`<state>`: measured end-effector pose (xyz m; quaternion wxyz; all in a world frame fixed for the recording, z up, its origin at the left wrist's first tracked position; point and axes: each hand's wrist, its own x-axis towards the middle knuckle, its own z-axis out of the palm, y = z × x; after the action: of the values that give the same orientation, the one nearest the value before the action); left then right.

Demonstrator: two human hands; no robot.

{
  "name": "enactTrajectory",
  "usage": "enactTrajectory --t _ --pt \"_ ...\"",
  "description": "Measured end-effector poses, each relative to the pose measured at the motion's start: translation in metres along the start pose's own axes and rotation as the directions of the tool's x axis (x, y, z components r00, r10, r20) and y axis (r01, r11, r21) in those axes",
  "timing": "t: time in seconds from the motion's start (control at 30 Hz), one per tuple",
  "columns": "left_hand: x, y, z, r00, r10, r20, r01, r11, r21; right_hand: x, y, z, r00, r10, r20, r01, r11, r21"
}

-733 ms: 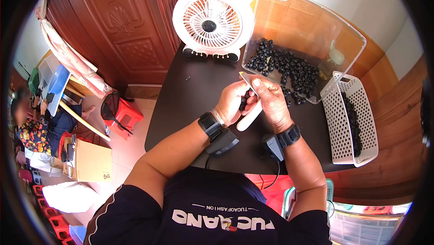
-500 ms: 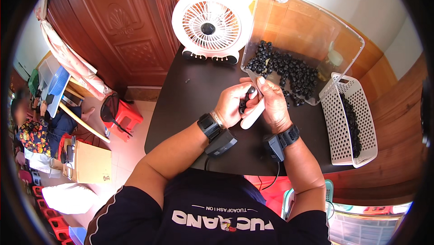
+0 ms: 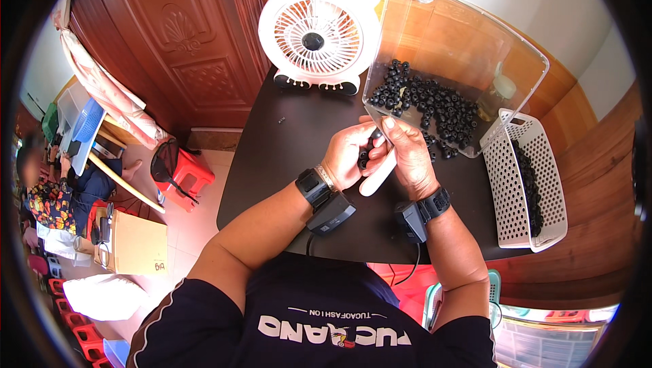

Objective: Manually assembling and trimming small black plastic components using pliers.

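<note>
Over the dark table point(image 3: 292, 157), my two hands meet in front of a clear plastic bin point(image 3: 468, 25). My left hand point(image 3: 345, 154) is curled around several small black round parts point(image 3: 364, 159), with one up at its fingertips. In my right hand point(image 3: 409, 156) is a knife with a pale handle point(image 3: 377, 176); its blade is mostly hidden by the fingers and lies close to the part in the left hand. Inside the bin, a heap of black round parts point(image 3: 441, 111) spreads toward its low front edge, and some lie near my right fingers.
A white perforated basket point(image 3: 502, 185) with more black parts stands at the right. At the back is a white animal-shaped fan point(image 3: 312, 42). Cables hang from the dark devices on both wrists. A red stool point(image 3: 193, 174) and another person point(image 3: 58, 191) are at the left.
The part at my left fingertips is more covered now, and the right thumb has moved slightly toward it. The knife handle has shifted slightly downward; both forearms stay in place.
</note>
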<state>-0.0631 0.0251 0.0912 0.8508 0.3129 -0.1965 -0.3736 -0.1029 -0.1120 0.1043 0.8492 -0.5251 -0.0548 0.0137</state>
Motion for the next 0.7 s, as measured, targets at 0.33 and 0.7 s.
enactTrajectory --t 0.33,0.7 --pt "-0.0028 -0.0023 -0.0006 0.998 -0.013 -0.068 0.011 1.000 -0.027 0.0000 0.0012 0.0011 1.000 -0.019 -0.009 0.018 0.998 -0.066" --pt "-0.0018 -0.0053 -0.0021 0.997 0.010 -0.071 -0.012 1.000 -0.026 0.0002 -0.0002 0.0024 0.994 -0.107 -0.024 0.105 0.991 -0.087"
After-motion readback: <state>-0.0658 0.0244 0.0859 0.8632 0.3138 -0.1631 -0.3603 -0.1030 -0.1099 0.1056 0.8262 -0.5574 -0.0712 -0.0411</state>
